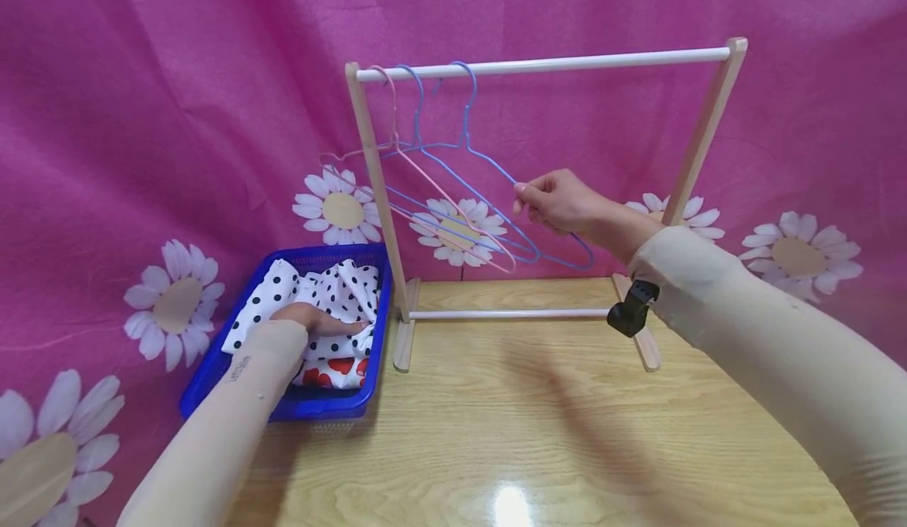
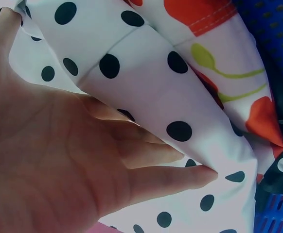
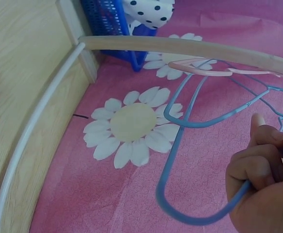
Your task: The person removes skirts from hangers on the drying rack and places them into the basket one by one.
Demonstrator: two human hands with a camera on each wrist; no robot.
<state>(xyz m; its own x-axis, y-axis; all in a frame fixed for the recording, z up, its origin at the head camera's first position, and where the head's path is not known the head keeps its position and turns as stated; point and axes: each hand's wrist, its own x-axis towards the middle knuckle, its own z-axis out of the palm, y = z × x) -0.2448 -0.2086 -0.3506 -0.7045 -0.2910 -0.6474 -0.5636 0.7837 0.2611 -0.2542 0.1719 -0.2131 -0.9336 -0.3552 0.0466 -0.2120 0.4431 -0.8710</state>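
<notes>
My left hand (image 1: 312, 319) is down in the blue basket (image 1: 381, 306), pinching a white cloth with black polka dots (image 1: 264, 306). Gathered folds meet at the thumb tip (image 2: 10, 24), while the index fingertip is hidden by the fabric. The other fingers lie fairly straight under a fold. At the rack, my right hand (image 1: 563, 201) grips the sloping side of the rightmost blue hanger (image 1: 490, 160), its fingers curled around the wire. That hanger's hook is over the white rail (image 1: 567, 64). Another blue hanger (image 1: 453, 171) and a pink hanger (image 1: 438, 185) hang to its left.
White cloth with red shapes (image 1: 342, 371) lies at the basket's near end. Wooden uprights (image 1: 701, 137) and a lower white bar (image 1: 510, 313) make up the rack, standing on a wood-grain table (image 1: 453, 432). Behind hangs a pink cloth with large daisies (image 1: 602, 7).
</notes>
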